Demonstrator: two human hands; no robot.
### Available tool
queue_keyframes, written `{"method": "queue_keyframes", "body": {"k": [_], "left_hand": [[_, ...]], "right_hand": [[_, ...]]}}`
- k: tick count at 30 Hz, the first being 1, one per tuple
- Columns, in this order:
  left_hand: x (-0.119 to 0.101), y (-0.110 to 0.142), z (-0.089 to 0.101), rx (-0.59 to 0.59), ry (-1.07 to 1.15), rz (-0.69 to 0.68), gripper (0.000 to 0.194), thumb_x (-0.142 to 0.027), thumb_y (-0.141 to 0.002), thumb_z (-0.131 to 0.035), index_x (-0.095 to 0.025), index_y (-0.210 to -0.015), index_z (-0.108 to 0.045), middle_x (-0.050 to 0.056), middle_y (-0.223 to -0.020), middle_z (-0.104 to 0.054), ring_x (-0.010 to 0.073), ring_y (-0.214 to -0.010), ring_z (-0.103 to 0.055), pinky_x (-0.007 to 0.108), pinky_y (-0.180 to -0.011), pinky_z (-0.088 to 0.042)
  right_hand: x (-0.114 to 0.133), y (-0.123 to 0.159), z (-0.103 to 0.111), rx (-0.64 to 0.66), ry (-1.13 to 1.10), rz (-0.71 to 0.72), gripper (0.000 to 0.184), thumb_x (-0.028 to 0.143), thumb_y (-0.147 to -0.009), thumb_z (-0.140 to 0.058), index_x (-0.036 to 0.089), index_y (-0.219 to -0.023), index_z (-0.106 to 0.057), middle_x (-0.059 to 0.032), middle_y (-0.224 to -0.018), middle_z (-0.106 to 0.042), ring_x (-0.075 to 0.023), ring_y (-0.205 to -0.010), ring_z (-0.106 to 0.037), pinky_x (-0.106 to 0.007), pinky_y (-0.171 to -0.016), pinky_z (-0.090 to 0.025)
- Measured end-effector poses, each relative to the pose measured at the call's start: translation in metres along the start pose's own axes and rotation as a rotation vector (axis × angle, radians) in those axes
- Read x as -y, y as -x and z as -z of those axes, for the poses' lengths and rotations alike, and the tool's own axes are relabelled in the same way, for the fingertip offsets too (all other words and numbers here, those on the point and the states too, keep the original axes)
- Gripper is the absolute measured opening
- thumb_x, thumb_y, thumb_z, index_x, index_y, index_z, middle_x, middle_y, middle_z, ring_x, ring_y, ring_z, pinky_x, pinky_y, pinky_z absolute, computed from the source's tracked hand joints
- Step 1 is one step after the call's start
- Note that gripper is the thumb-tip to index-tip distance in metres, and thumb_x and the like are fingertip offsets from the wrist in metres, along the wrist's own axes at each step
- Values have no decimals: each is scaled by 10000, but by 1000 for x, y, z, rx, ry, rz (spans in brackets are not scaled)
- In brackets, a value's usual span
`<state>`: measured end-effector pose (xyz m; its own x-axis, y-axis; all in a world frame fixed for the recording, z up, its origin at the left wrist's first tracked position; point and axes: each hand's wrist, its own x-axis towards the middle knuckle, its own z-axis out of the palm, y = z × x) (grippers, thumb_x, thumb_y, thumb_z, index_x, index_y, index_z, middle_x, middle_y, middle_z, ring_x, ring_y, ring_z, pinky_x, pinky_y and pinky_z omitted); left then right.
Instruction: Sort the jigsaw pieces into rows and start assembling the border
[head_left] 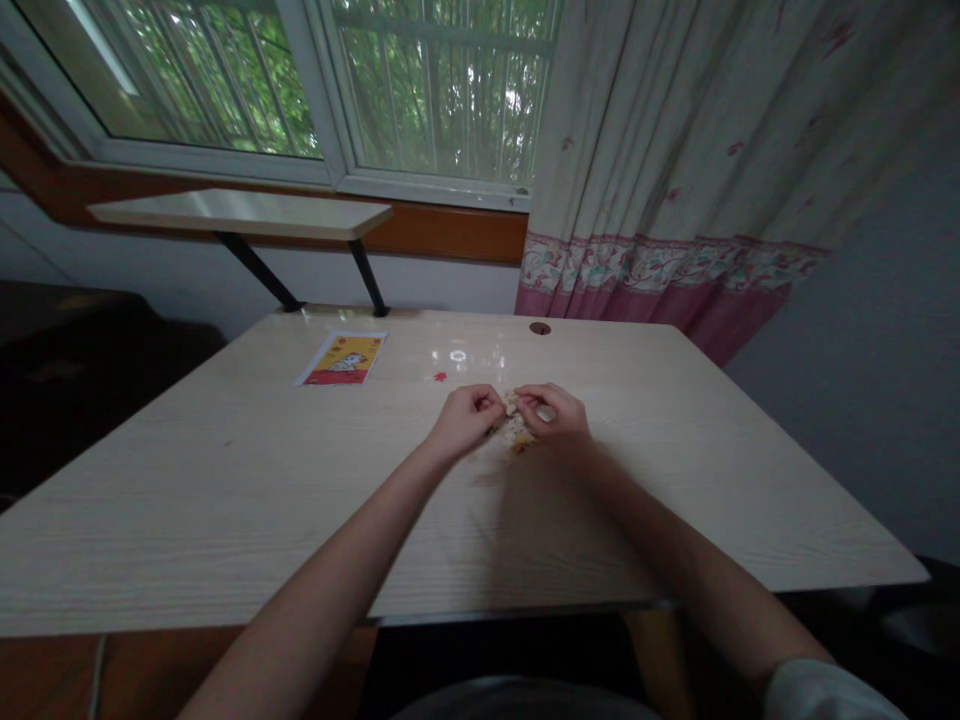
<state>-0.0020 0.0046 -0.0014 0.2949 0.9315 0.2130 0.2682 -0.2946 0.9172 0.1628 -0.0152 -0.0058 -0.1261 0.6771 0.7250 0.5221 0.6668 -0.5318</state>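
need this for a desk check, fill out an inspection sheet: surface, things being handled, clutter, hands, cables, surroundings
Surface: pale wood-grain desk, light reflections toward the far edge.
Things being handled: small pale speckled piece, partly hidden between the hands; exact nature unclear.
Clutter: yellow-and-red picture card lying left; small red piece just beyond the hands.
Hands: left hand and right hand close together, fingertips pinching at the piece.
Cables: pale cord-like line below the desk, lower left; cannot confirm a cable.
Surroundings: window, patterned curtain, raised shelf on black supports.
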Motion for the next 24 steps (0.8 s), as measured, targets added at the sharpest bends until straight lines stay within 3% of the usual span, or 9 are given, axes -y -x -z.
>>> {"method": "queue_keyframes", "body": {"k": [3,9,14,17,20,24], "left_hand": [[1,-1,0,9,42,-6,142,-257,-682,-519,-135,-638,-580,-13,-552,-530,104,-510,-464,204,-484,-326],[0,0,0,12,87,-13,162,-280,-707,-523,-143,-631,-564,-32,-517,-485,90,-476,-428,199,-468,-303],[-2,0,9,4,-47,-8,131,-226,-700,-486,-143,-651,-575,-9,-562,-541,106,-504,-486,210,-499,-351],[-3,-1,26,124,-204,26,164,-252,-718,-500,-133,-684,-607,13,-571,-569,114,-490,-490,217,-481,-343],[-4,1,49,221,-393,1,229,-339,-727,-544,-140,-626,-595,12,-547,-554,116,-496,-465,218,-479,-315],[-8,7,69,496,-418,81,229,-377,-651,-625,-155,-636,-572,-22,-559,-521,108,-502,-429,205,-477,-291]], "right_hand": [[-1,-1,0,4,-31,-28,115,203,-769,-560,191,-847,-643,-24,-741,-644,-106,-625,-597,-224,-620,-509],[0,-1,1,59,0,58,128,201,-794,-518,211,-814,-644,-24,-763,-647,-126,-728,-596,-253,-681,-493],[0,-2,4,73,-16,-73,129,247,-795,-528,216,-821,-650,-39,-806,-647,-141,-756,-596,-268,-707,-491],[-7,-1,3,88,-65,-196,143,259,-769,-555,195,-853,-652,-42,-785,-651,-129,-677,-585,-254,-650,-489],[-15,2,1,228,-94,-316,171,264,-751,-568,178,-871,-653,-19,-723,-652,-104,-592,-562,-228,-588,-475],[-21,4,1,369,54,-275,139,195,-728,-585,182,-841,-666,-36,-814,-675,-144,-750,-596,-287,-741,-474]]}}
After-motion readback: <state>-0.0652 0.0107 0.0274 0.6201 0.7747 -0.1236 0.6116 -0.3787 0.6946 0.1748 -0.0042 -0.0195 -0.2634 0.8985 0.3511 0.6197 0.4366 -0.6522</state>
